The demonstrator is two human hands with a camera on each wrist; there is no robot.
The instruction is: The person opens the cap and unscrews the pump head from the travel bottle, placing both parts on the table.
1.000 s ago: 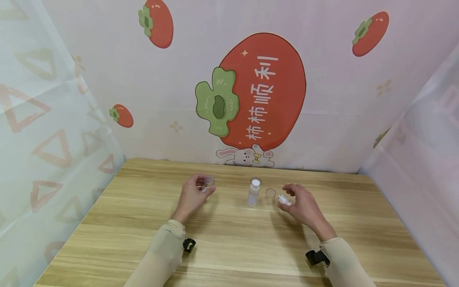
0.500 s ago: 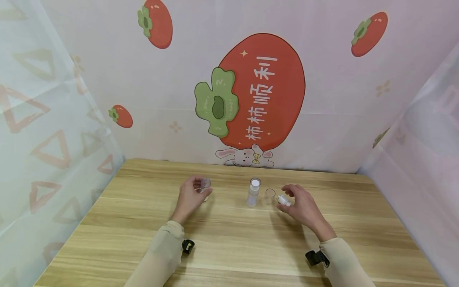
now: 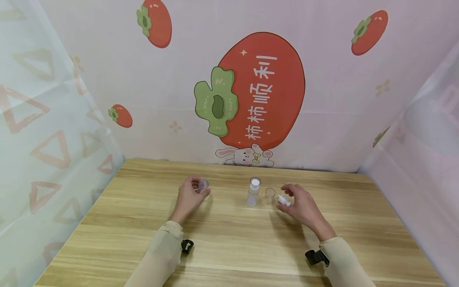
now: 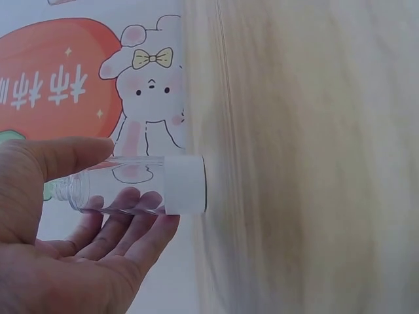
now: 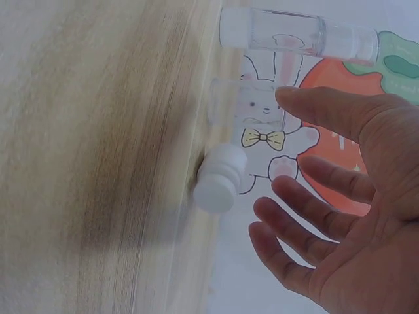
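My left hand point(image 3: 189, 198) grips a small clear bottle point(image 4: 124, 186) with a white base point(image 4: 184, 185), thumb on one side and fingers on the other. The bottle stands upright with its threaded neck uncovered, base at or just above the table. My right hand point(image 3: 303, 205) hovers with loosely bent fingers, holding nothing. Close by its fingertips, a white pump head point(image 5: 221, 178) lies on its side on the table. Beside that stands a clear cylindrical cap point(image 5: 226, 103).
Between the hands stands a second clear bottle point(image 3: 253, 195) with a white top under a clear cap. The wooden table point(image 3: 244, 247) meets a printed cloth backdrop point(image 3: 172, 135) behind. Cloth walls flank both sides.
My left hand has moved a little to the left with the bottle, which has tilted to upright. The right hand, pump head, cap and second bottle have stayed in place.
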